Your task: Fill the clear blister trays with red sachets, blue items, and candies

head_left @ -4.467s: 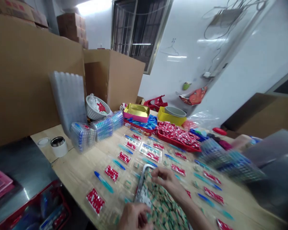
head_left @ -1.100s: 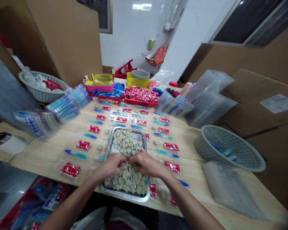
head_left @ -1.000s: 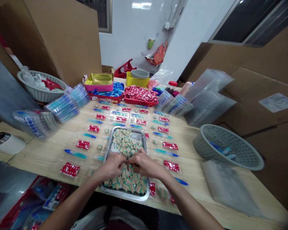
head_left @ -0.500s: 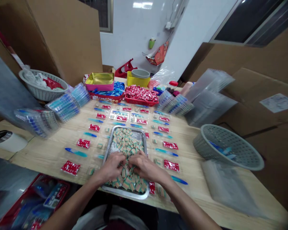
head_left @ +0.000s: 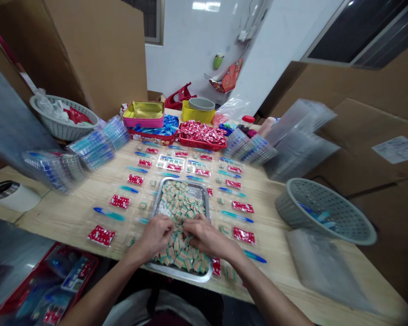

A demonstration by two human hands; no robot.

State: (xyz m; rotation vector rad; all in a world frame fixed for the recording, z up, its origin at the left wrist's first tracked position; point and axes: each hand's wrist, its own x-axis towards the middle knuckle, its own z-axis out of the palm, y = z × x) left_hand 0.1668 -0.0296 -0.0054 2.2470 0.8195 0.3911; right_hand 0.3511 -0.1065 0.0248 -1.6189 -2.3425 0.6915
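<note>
A metal tray [head_left: 208, 271] at the table's near edge holds a heap of small striped eraser-like blocks [head_left: 182, 253], tan and green. Over its left side is my left hand [head_left: 158, 231], fingers curled in a pinch; what they hold, if anything, is hidden. My right hand [head_left: 204, 233] is at the heap from the right, its fingers bent down among the blocks and closed. Around the tray lie clear plastic trays, each with a blue pen [head_left: 109, 213], a red patterned packet [head_left: 101, 235] and in many cases a small block [head_left: 143, 205].
Behind are a red tray of red packets [head_left: 204, 133], a box of blue pens [head_left: 168, 124] and a pink tin [head_left: 144, 120]. Filled clear packs [head_left: 91, 147] are stacked at left. A grey basket [head_left: 326, 199] and plastic sheets [head_left: 323, 267] lie right. A white cup [head_left: 17, 199] stands left.
My left hand has shifted slightly left, away from the right hand, and turned a little. The right hand stays at the heap. The view has moved slightly.
</note>
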